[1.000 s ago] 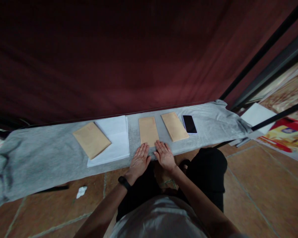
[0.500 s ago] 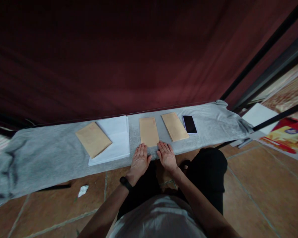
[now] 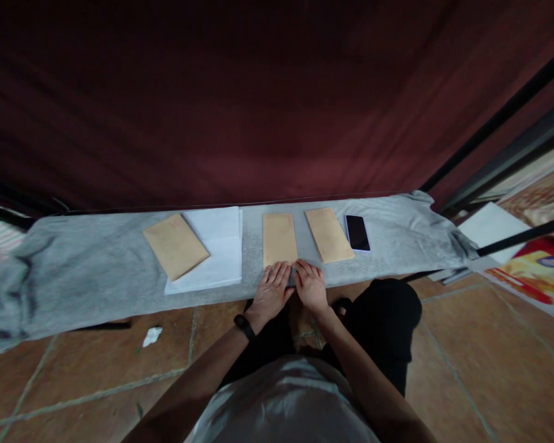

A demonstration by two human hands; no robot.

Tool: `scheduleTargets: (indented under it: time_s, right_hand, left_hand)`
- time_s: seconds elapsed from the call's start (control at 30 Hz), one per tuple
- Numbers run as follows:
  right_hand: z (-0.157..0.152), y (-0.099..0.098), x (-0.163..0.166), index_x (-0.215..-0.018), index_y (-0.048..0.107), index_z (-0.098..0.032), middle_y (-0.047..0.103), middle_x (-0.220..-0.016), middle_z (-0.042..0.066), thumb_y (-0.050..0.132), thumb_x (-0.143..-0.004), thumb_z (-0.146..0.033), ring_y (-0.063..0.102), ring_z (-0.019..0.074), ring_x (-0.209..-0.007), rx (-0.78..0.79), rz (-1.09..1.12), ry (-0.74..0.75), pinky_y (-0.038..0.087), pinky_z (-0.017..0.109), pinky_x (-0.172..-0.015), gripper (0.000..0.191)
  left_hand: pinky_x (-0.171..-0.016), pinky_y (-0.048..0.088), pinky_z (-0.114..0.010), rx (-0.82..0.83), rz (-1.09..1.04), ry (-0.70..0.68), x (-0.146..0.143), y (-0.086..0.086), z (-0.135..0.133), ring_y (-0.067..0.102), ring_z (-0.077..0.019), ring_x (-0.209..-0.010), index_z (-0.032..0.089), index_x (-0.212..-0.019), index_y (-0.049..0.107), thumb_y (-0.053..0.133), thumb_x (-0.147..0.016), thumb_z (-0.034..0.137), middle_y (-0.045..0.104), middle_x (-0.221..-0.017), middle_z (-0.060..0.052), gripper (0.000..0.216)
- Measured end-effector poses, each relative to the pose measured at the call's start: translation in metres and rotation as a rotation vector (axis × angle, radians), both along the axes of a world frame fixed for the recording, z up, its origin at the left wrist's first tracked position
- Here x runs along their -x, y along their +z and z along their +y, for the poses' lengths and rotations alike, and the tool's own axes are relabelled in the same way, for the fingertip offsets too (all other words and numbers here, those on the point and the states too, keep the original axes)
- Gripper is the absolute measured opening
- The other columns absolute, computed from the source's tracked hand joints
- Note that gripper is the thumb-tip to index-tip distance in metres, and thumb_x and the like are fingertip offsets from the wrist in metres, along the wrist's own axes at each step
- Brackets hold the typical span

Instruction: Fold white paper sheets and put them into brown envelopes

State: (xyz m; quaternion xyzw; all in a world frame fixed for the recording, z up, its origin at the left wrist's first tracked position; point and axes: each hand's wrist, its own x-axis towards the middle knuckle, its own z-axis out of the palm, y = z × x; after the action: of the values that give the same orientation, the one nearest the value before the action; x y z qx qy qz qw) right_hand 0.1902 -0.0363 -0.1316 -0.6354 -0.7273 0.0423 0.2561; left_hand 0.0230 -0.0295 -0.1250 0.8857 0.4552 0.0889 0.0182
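A brown paper envelope [image 3: 279,237] lies flat on a grey cloth [image 3: 96,264] straight ahead of me. Across its near edge rest the flat, outstretched fingers of my left hand [image 3: 271,294], which wears a dark wristband [image 3: 244,327]. My right hand [image 3: 311,287] is beside it, fingers extended and touching the envelope's near right corner. Neither palm appears to hold anything. To the right sits another stack of brown envelopes [image 3: 329,235], slightly turned. A third brown envelope [image 3: 175,246] overlaps white paper sheets [image 3: 219,246] on the left.
A phone [image 3: 357,233] with a dark screen lies right of the envelopes. Behind the cloth-covered bench hangs a dark red sheet [image 3: 240,123]. Dark metal bars [image 3: 503,117] and a red-and-yellow package [image 3: 542,264] are at the right. A crumpled tissue [image 3: 152,336] lies on the tiled floor.
My left hand has slid right along the envelope's near edge, closer to my right hand. The right hand's fingers are drawn in slightly. The view has shifted a little.
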Motion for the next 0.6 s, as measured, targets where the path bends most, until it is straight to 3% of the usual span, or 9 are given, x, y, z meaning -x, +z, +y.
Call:
scheduleTargets:
  time_s: [0.3, 0.6]
  right_hand:
    - [0.035, 0.009, 0.01, -0.109, 0.069, -0.013, 0.069, -0.101, 0.015, 0.05, -0.098, -0.02, 0.063, 0.027, -0.097, 0.099, 0.022, -0.203, 0.048, 0.038, -0.089, 0.023]
    - [0.05, 0.001, 0.002, -0.108, 0.065, -0.013, 0.074, -0.099, 0.012, 0.053, -0.092, -0.019, 0.07, 0.0213, -0.092, 0.246, 0.344, -0.233, 0.053, 0.03, -0.083, 0.021]
  left_hand:
    - [-0.13, 0.015, -0.05, 0.054, -0.006, 0.002, 0.0, -0.005, 0.0, 0.019, -0.026, -0.157, 0.014, -0.159, 0.032, 0.042, -0.102, 0.043, 0.03, -0.167, -0.01, 0.065]
    - [-0.13, 0.012, -0.052, 0.059, -0.005, 0.007, -0.001, -0.006, -0.001, 0.016, -0.0279, -0.158, 0.012, -0.159, 0.031, 0.039, -0.103, 0.045, 0.029, -0.167, -0.011, 0.066]
